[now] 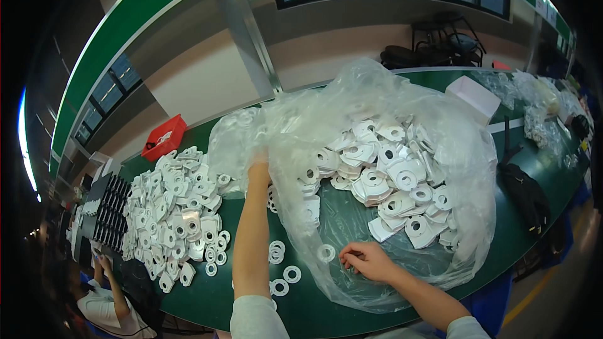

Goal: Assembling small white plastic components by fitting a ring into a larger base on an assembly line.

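Observation:
A large clear plastic bag (352, 107) lies open on the green table (534, 238), with several white plastic parts (389, 176) heaped inside. My left hand (257, 166) reaches up under the bag's left edge and is partly hidden by the film; it seems to grip the film. My right hand (367, 260) rests inside the bag's mouth, fingers pinched together over the film, next to a loose white ring (326, 253). Whether it holds a small piece is unclear.
A big pile of white parts and rings (176, 213) covers the table's left. Behind it sit a red bin (164, 137) and black trays (110, 210). A black bag (524, 191) and a white box (474, 97) lie right. Another person (110, 301) sits lower left.

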